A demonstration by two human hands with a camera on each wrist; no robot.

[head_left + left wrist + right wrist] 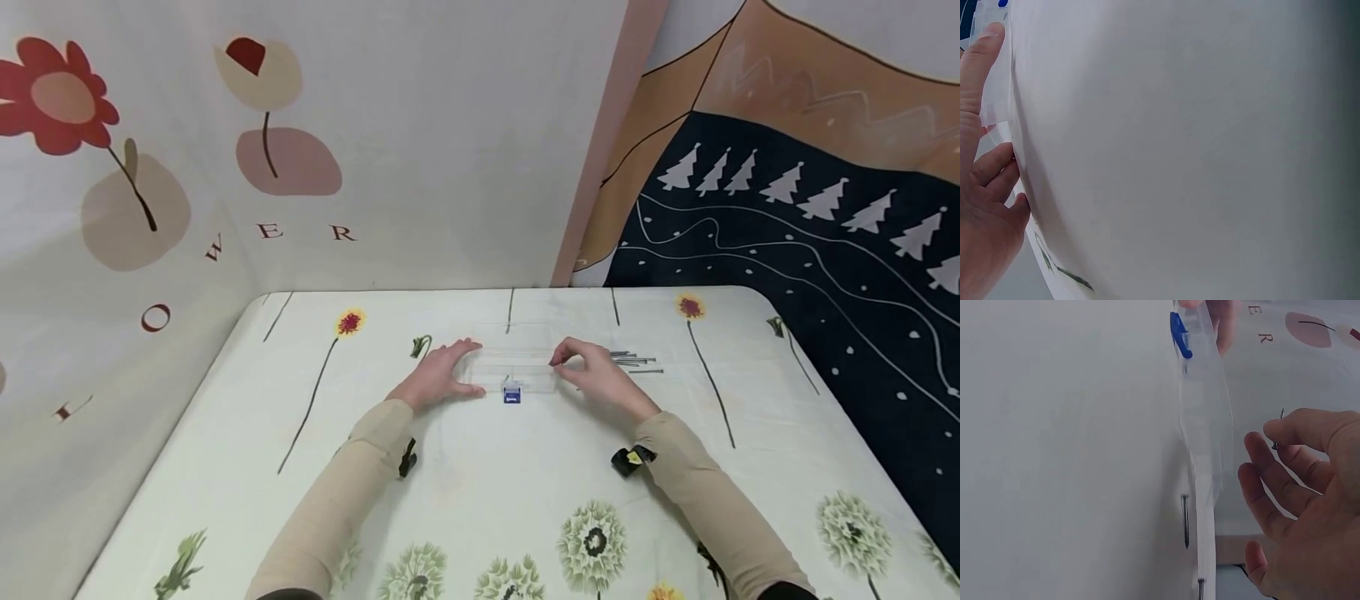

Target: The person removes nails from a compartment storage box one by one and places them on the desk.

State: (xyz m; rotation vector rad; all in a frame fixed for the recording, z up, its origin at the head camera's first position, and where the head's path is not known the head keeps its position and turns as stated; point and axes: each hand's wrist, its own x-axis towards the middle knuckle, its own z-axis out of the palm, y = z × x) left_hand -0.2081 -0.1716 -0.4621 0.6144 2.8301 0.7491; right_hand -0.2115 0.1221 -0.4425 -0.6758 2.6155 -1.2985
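Observation:
A clear plastic box (517, 379) lies on the table, with its transparent lid (513, 335) folded back and a blue latch (512, 393) at the front. My left hand (442, 375) holds the box's left end, thumb at the front and index finger toward the back. Between thumb and index finger, my right hand (596, 375) pinches a small dark nail (1281, 415) just above the box's right end. More nails (633, 361) lie loose to the right, partly behind that hand. One nail (1185, 522) shows close to the box in the right wrist view.
A white flower-print cloth (495, 483) covers the table. Behind it hangs a pale printed curtain (435, 167), with a dark tree-patterned one (787, 225) at the right. Black wrist straps (632, 460) sit on both sleeves.

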